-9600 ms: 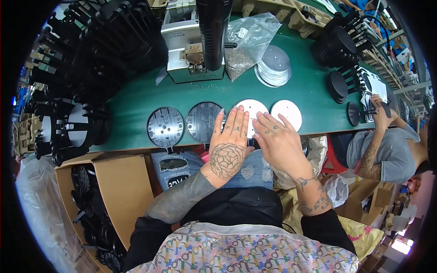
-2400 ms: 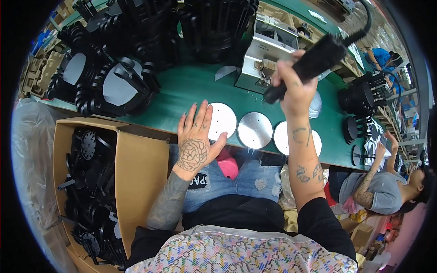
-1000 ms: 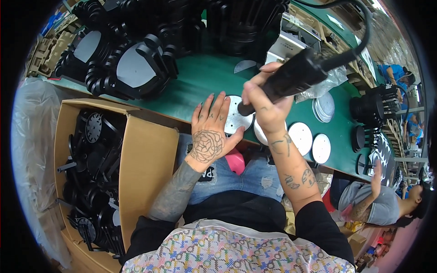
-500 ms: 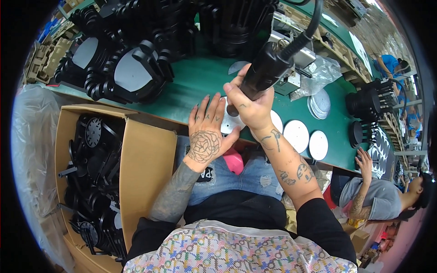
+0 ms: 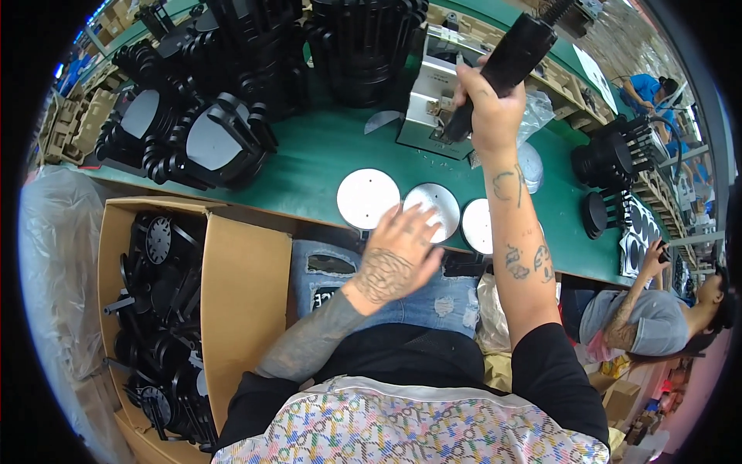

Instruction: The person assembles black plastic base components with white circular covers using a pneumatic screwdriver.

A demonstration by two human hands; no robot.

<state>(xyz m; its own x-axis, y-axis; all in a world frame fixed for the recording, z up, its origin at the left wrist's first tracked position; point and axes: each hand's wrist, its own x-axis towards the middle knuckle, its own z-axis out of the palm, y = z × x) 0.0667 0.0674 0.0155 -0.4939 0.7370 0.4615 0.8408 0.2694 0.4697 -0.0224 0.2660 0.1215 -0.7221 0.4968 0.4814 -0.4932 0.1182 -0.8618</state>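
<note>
Three round silver discs lie in a row near the front edge of the green bench (image 5: pixel 309 166): a left disc (image 5: pixel 367 198), a middle disc (image 5: pixel 437 207) and a right disc (image 5: pixel 477 226). My left hand (image 5: pixel 398 255) lies flat with spread fingers on the near edge of the middle disc. My right hand (image 5: pixel 488 108) is raised over the bench and grips a black power screwdriver (image 5: pixel 502 66), whose tip points down at a small grey metal fixture (image 5: pixel 433 108).
Stacks of black finned housings (image 5: pixel 209 139) crowd the bench's left and back. An open cardboard box (image 5: pixel 162 294) of black parts stands at my left. A clear bag (image 5: pixel 529 131) and more housings (image 5: pixel 610 166) lie right. Another person (image 5: pixel 649 309) sits at the far right.
My right hand lifted the screwdriver from the discs up toward the grey fixture. My left hand shifted right onto the middle disc. The view swung left.
</note>
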